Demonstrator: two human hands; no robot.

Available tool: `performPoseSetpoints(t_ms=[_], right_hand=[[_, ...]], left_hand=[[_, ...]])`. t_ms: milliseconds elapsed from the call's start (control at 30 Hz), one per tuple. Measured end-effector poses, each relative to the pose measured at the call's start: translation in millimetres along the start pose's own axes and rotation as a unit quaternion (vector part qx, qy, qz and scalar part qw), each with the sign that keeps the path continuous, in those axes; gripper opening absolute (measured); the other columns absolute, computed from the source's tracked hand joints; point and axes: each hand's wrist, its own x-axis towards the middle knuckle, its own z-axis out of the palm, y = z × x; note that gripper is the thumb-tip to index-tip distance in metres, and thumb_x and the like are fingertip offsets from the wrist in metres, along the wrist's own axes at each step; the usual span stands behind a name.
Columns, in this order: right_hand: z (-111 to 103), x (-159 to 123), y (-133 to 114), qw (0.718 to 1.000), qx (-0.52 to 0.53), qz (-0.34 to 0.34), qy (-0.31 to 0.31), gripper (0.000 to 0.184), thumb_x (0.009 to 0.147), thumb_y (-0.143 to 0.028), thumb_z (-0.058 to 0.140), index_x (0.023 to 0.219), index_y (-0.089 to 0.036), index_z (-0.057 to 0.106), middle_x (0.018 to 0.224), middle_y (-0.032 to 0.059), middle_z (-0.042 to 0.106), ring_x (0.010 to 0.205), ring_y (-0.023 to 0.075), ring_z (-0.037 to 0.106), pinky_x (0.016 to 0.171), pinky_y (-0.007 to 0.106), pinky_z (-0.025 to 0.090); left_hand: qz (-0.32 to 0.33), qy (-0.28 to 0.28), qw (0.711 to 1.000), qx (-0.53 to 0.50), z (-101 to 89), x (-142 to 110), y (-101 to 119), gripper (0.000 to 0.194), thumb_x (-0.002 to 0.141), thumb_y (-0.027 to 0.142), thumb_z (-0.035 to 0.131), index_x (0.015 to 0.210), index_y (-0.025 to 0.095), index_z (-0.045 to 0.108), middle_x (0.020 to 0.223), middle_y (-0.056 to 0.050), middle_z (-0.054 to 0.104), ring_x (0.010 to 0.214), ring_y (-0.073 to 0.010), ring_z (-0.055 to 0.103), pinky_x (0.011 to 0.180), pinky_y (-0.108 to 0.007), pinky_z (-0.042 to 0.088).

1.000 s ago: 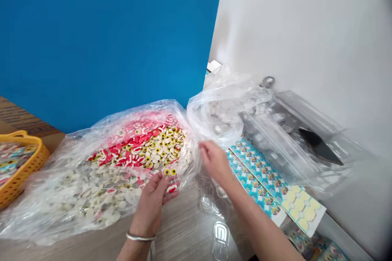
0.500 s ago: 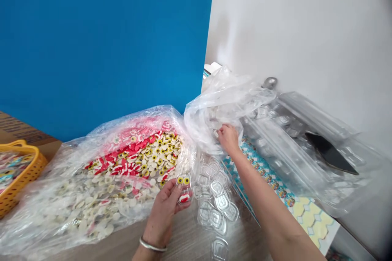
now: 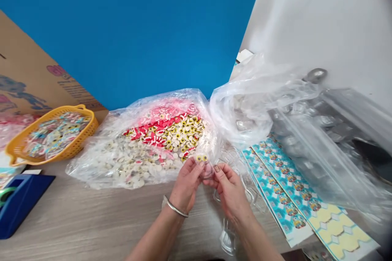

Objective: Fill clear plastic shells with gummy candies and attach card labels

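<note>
1. Pinching a small clear plastic shell (image 3: 206, 168) between them, both hands work close together at centre, above a wood-grain tabletop (image 3: 92, 222). Two yellow-and-white eyeball sweets (image 3: 201, 158) show at the shell's upper edge; fingers hide its lower part.
2. Left hand (image 3: 185, 185): closed around the shell's left side, with a metal bangle (image 3: 175, 209) on the wrist.
3. Right hand (image 3: 231, 191): thumb and forefinger grip the shell's right edge, and the other fingers curl beneath it.
4. Step in hand, judged from this grip: fitting the shell around the sweets. Whether it is fully closed cannot be told. With both hands occupied, reaching for anything else would call for freeing one.
5. Just behind the hands lies a clear plastic bag (image 3: 162, 163) heaped with red, yellow and white sweets. To the right, a second crumpled bag (image 3: 241, 110) sits beside stacked clear trays (image 3: 330, 138) and strips of printed blue cards (image 3: 284, 187).
6. Farther left, a yellow plastic basket (image 3: 88, 124) holds wrapped, colourful pieces, near a blue tape dispenser (image 3: 21, 202). A single clear shell (image 3: 228, 240) rests below the right hand.
</note>
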Motion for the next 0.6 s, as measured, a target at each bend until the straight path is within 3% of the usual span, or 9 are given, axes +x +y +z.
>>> performPoseSetpoints(t_ms=[233,367,467,533,600], right_hand=[[2.5,-8.1,22.7,0.990,-0.143,-0.003,-0.011,0.031,0.085,-0.053,0.064,0.083,-0.022,0.060,0.082,0.0045,0.065,0.076,0.0212,0.065,0.058,0.033,0.058],[12.6,-14.8,38.0,0.963,-0.262,-0.009,-0.057,0.032,0.089,-0.051,0.057,0.075,-0.022,0.056,0.067,0.0010,0.059,0.062,0.0176,0.058,0.052,0.029,0.052],[18.4,-24.0,44.1,0.938,-0.333,-0.009,-0.094,0.031,0.090,-0.045,0.055,0.070,-0.022,0.053,0.062,-0.0009,0.058,0.057,0.0153,0.055,0.052,0.027,0.048],[17.1,-31.8,41.6,0.931,-0.347,-0.002,-0.110,0.028,0.091,-0.042,0.054,0.072,-0.022,0.055,0.063,-0.0010,0.059,0.059,0.0149,0.056,0.053,0.025,0.046],[10.8,-38.8,33.4,0.928,-0.353,-0.002,-0.122,0.025,0.091,-0.040,0.053,0.075,-0.022,0.057,0.065,-0.0010,0.060,0.061,0.0147,0.056,0.054,0.025,0.044]], left_hand=[[0.012,0.042,0.999,0.013,-19.6,-15.9,6.5,0.032,0.068,0.032,0.081,0.090,0.017,0.064,0.084,-0.003,0.071,0.068,-0.0125,0.063,0.066,-0.025,0.051],[0.033,0.096,0.995,0.008,-40.4,-27.4,10.4,0.033,0.065,0.032,0.084,0.088,0.017,0.065,0.086,-0.002,0.071,0.076,-0.0134,0.066,0.071,-0.024,0.052],[0.052,0.147,0.986,0.060,-78.0,-43.0,28.0,0.033,0.062,0.033,0.084,0.084,0.017,0.066,0.083,-0.002,0.071,0.076,-0.0136,0.067,0.072,-0.024,0.053],[0.074,0.200,0.966,0.147,-119.2,-58.2,53.0,0.032,0.060,0.035,0.084,0.081,0.016,0.068,0.081,-0.003,0.072,0.074,-0.0149,0.066,0.072,-0.025,0.054],[0.110,0.277,0.919,0.258,-169.5,-73.0,85.5,0.034,0.057,0.037,0.084,0.080,0.015,0.070,0.077,-0.005,0.073,0.071,-0.0174,0.067,0.066,-0.026,0.054]])
